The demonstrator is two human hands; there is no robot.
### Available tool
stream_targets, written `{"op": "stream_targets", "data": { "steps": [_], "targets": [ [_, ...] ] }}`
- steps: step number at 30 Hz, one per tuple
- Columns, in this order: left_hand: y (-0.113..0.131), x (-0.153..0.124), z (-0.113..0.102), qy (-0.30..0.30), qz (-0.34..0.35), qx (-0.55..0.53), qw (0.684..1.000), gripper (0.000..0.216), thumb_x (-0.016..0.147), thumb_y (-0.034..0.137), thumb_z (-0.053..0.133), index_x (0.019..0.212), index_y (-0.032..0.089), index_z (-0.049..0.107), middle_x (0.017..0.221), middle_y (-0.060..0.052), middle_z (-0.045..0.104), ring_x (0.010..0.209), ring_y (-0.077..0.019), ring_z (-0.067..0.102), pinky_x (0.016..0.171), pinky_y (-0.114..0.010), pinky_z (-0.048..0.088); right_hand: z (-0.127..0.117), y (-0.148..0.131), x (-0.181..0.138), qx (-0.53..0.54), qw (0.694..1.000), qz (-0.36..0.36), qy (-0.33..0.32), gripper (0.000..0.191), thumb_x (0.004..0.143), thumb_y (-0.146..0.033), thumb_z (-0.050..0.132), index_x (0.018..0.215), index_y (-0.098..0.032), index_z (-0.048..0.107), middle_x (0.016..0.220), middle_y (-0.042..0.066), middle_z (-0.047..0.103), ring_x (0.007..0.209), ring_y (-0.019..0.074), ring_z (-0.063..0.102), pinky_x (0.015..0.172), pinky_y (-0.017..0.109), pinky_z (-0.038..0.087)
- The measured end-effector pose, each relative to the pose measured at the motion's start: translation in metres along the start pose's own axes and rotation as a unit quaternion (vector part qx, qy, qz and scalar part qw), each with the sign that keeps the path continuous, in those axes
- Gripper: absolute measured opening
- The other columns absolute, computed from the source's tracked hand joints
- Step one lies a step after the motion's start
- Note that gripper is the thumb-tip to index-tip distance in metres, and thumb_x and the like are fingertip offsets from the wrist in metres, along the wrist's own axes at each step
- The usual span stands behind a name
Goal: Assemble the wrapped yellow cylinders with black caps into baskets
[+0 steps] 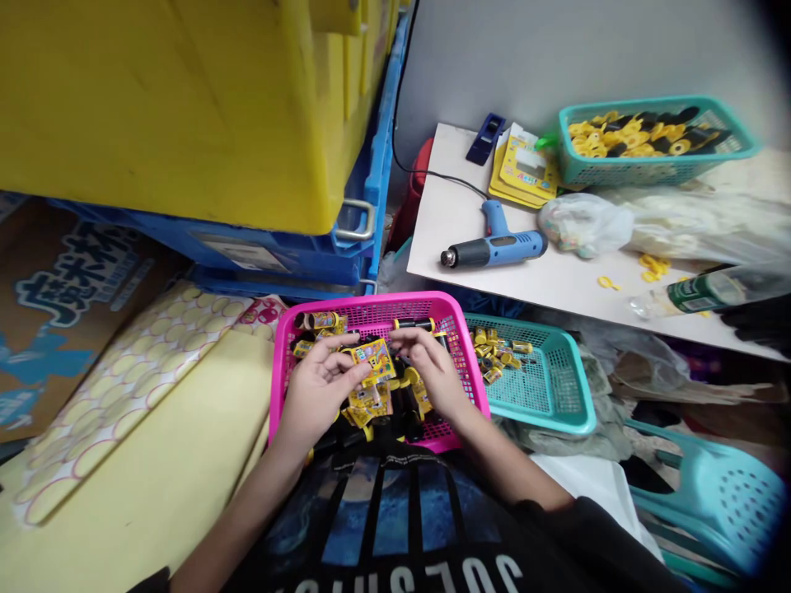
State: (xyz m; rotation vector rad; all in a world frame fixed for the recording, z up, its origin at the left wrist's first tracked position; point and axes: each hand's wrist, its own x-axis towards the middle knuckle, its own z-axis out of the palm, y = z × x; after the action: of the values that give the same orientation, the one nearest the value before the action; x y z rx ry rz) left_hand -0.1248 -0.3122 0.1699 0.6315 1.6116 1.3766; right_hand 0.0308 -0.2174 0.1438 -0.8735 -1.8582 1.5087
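Note:
My left hand (325, 383) pinches a flat yellow printed label (374, 361) between thumb and fingers, above a pink mesh basket (461, 329). Close to the label's right edge is my right hand (436, 371), its fingers curled together; whatever they may hold is hidden. Just beyond those fingers lies a black tube with yellow ends (414, 324); I cannot tell whether they touch it. More yellow labels (371, 401) and several black-and-yellow tubes fill the basket under both hands.
A teal basket (556, 371) with small yellow tubes stands right of the pink one. On the white table (432, 222) are a blue heat gun (507, 249), yellow cards (525, 169), a plastic bottle (692, 294) and another teal basket (655, 171). Stacked yellow (185, 107) and blue crates (259, 255) rise at left.

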Motion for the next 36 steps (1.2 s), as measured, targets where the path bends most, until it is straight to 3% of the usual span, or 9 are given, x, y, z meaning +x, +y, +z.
{"op": "stream_targets", "data": {
  "steps": [4, 9, 15, 19, 24, 28, 31, 33, 36],
  "targets": [
    [0.000, 0.000, -0.001, -0.021, 0.004, 0.039, 0.999, 0.051, 0.071, 0.030, 0.073, 0.118, 0.017, 0.058, 0.061, 0.007, 0.062, 0.060, -0.0103, 0.058, 0.062, -0.021, 0.046, 0.010, -0.002, 0.009, 0.186, 0.967, 0.134, -0.111, 0.047, 0.080, -0.056, 0.069, 0.105, -0.017, 0.063, 0.093, 0.003, 0.064, 0.083, 0.0128, 0.059, 0.078, 0.027, 0.050],
    [0.007, 0.005, -0.013, -0.126, -0.014, 0.110, 0.986, 0.069, 0.074, 0.026, 0.071, 0.138, 0.019, 0.046, 0.068, 0.006, 0.065, 0.065, -0.0125, 0.062, 0.064, -0.023, 0.048, 0.013, 0.000, 0.010, 0.227, 0.955, 0.123, -0.144, 0.044, 0.078, -0.034, 0.074, 0.115, -0.019, 0.054, 0.078, -0.003, 0.055, 0.066, 0.0068, 0.052, 0.063, 0.020, 0.045],
    [0.016, 0.019, -0.018, -0.094, 0.069, 0.121, 0.986, 0.055, 0.079, 0.025, 0.067, 0.132, 0.020, 0.053, 0.078, 0.002, 0.066, 0.076, -0.0138, 0.065, 0.072, -0.026, 0.051, 0.014, 0.001, 0.006, 0.207, 0.948, 0.146, -0.191, 0.035, 0.081, -0.027, 0.065, 0.112, -0.019, 0.049, 0.079, -0.004, 0.050, 0.062, 0.0060, 0.048, 0.054, 0.019, 0.041],
    [0.013, 0.026, -0.011, -0.099, 0.057, 0.074, 0.991, 0.056, 0.076, 0.025, 0.069, 0.129, 0.019, 0.054, 0.076, 0.003, 0.066, 0.074, -0.0138, 0.066, 0.072, -0.026, 0.053, 0.017, 0.002, 0.013, 0.205, 0.958, 0.122, -0.159, 0.039, 0.080, -0.028, 0.067, 0.114, -0.018, 0.050, 0.080, -0.003, 0.055, 0.067, 0.0071, 0.053, 0.062, 0.021, 0.044],
    [0.005, 0.026, -0.006, -0.029, 0.031, -0.001, 0.999, 0.053, 0.069, 0.030, 0.077, 0.118, 0.017, 0.059, 0.080, 0.002, 0.068, 0.082, -0.0142, 0.068, 0.077, -0.026, 0.054, 0.021, 0.002, 0.021, 0.225, 0.963, 0.123, -0.084, 0.039, 0.076, -0.034, 0.073, 0.104, -0.018, 0.051, 0.076, -0.004, 0.057, 0.068, 0.0074, 0.055, 0.067, 0.021, 0.044],
    [0.000, 0.024, -0.002, -0.036, -0.011, -0.042, 0.998, 0.059, 0.060, 0.025, 0.083, 0.114, 0.018, 0.061, 0.068, 0.006, 0.066, 0.064, -0.0114, 0.065, 0.066, -0.023, 0.054, 0.022, 0.002, 0.023, 0.224, 0.970, 0.094, -0.019, 0.038, 0.077, -0.039, 0.073, 0.101, -0.019, 0.051, 0.069, -0.005, 0.055, 0.065, 0.0082, 0.054, 0.066, 0.022, 0.043],
    [0.002, 0.025, 0.000, 0.014, 0.002, -0.053, 0.998, 0.043, 0.061, 0.029, 0.082, 0.099, 0.017, 0.064, 0.066, 0.003, 0.069, 0.054, -0.0107, 0.062, 0.055, -0.022, 0.052, 0.011, 0.005, 0.031, 0.126, 0.991, 0.055, 0.007, 0.030, 0.091, -0.046, 0.055, 0.104, -0.018, 0.054, 0.077, -0.001, 0.059, 0.072, 0.0102, 0.056, 0.071, 0.024, 0.045],
    [0.006, 0.027, -0.002, 0.062, 0.014, -0.036, 0.997, 0.032, 0.062, 0.031, 0.082, 0.086, 0.016, 0.066, 0.065, 0.002, 0.070, 0.051, -0.0109, 0.062, 0.052, -0.022, 0.052, -0.002, 0.009, 0.041, -0.078, 0.995, 0.051, -0.023, 0.034, 0.101, -0.041, 0.034, 0.109, -0.016, 0.056, 0.092, 0.005, 0.064, 0.086, 0.0135, 0.059, 0.081, 0.028, 0.047],
    [0.011, 0.027, -0.009, 0.123, 0.026, 0.004, 0.992, 0.025, 0.062, 0.032, 0.081, 0.079, 0.016, 0.072, 0.063, 0.000, 0.071, 0.051, -0.0117, 0.062, 0.055, -0.024, 0.054, -0.014, 0.019, 0.056, -0.374, 0.914, 0.068, -0.138, 0.030, 0.099, -0.031, 0.041, 0.114, -0.013, 0.059, 0.107, 0.012, 0.065, 0.103, 0.0229, 0.057, 0.090, 0.038, 0.045]
  ]
}}
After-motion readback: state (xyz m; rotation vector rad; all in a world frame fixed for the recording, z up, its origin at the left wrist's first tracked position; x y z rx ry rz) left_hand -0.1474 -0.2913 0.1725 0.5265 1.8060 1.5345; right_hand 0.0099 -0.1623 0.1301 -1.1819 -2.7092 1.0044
